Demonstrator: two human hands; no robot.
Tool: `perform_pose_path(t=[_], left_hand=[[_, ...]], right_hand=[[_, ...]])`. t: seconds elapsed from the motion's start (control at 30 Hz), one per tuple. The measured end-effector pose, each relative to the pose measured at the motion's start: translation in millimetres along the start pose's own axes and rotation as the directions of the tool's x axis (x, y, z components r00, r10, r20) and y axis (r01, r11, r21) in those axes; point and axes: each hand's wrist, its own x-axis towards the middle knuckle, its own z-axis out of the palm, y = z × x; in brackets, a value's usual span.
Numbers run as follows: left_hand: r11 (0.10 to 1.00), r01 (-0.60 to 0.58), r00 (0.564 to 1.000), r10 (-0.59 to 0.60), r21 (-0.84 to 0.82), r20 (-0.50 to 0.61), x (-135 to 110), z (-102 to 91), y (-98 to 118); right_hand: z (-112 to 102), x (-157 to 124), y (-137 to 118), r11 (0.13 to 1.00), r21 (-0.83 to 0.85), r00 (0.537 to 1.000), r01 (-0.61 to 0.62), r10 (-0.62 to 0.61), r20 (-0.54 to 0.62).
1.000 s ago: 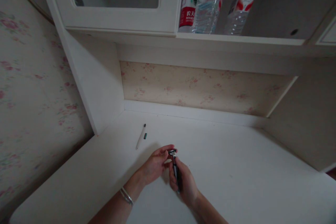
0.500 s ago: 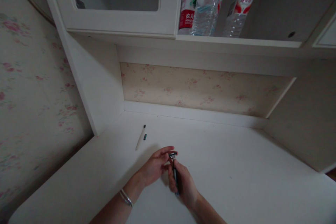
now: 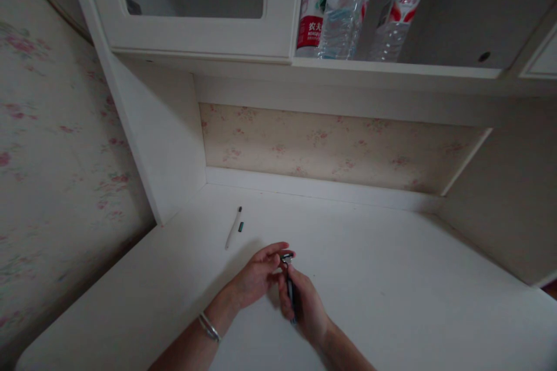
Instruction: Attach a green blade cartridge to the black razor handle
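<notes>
My right hand is wrapped round the dark handle of a razor, which points away from me. At its far end, the razor's head lies between the fingertips of my left hand, which pinch it from the left. The two hands are close together, just above the white desk. Beyond my left hand lie a slim white stick with a dark tip, like a toothbrush, and a small dark green block beside it. My fingers hide part of the razor's head and grip.
A white cupboard overhangs the desk's back. Plastic water bottles stand on its open shelf. White side panels bound the desk at left and right, and flowered wallpaper covers the wall behind.
Almost nothing differs. Both hands keep the same hold on the razor, and the view has shifted very slightly.
</notes>
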Motion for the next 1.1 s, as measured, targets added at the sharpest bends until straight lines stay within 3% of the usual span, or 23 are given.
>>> perform_pose_path(t=[1.1], left_hand=[[1.0, 0.003, 1.0, -0.003, 0.028, 0.002, -0.7, -0.7, 0.0]], right_hand=[[-0.9, -0.5, 2.2, 1.0, -0.014, 1.0, 0.008, -0.008, 0.001]])
